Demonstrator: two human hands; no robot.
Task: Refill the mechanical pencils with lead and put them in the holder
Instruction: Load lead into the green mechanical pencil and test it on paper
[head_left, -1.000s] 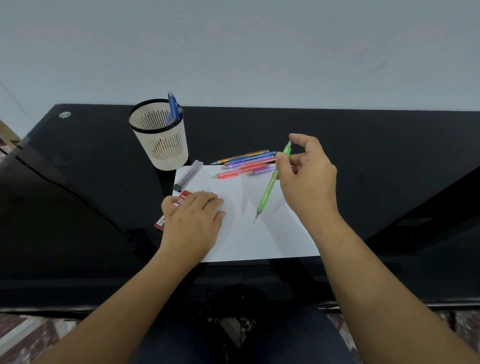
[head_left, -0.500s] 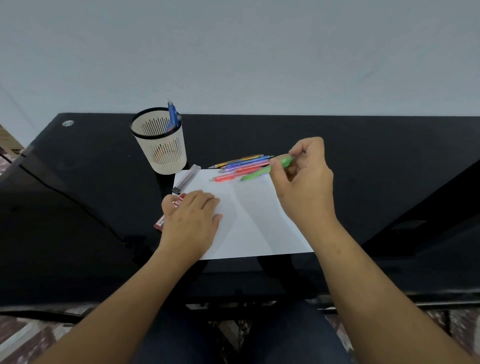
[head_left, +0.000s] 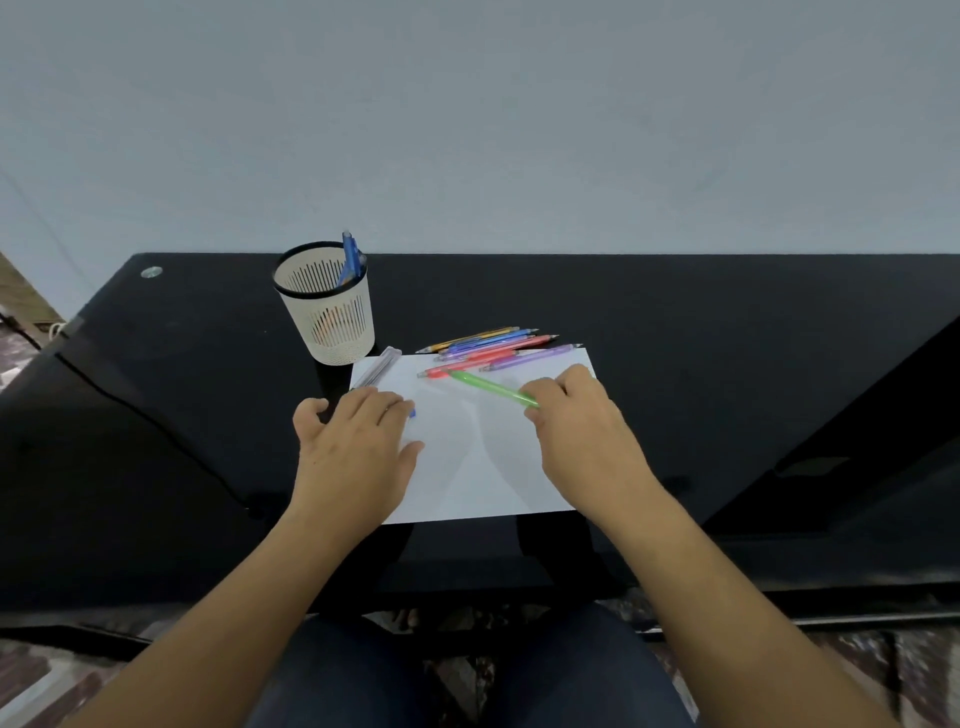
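Two forearms (head_left: 218, 597) are shown uncovered from the wrists as far back as they can be followed. The left hand (head_left: 353, 457) and the right hand (head_left: 587, 447) are likewise left uncovered. Dark blue trousers (head_left: 467, 675), seemingly of denim, are worn over both thighs; finer detail of the cloth cannot be made out.

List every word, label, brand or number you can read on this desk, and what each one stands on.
No text can be read here.
Any print on the loose pencils or the green pencil is too small to read.
The clear lead case shows no legible label.
The holder bears no visible marking.
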